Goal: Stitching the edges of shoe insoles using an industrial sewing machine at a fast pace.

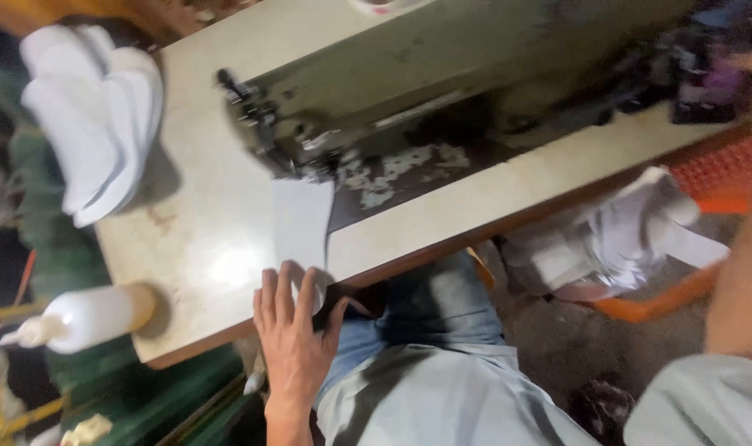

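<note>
One hand, the left [293, 326], presses flat and unclenched on the white piece [301, 223] below the machine [442, 74]; feeding comes next, needing alignment. Right hand unseen.

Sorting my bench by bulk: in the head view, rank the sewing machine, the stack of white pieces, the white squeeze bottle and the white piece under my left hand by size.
1. sewing machine
2. stack of white pieces
3 and 4. white piece under the left hand and white squeeze bottle look alike.
</note>
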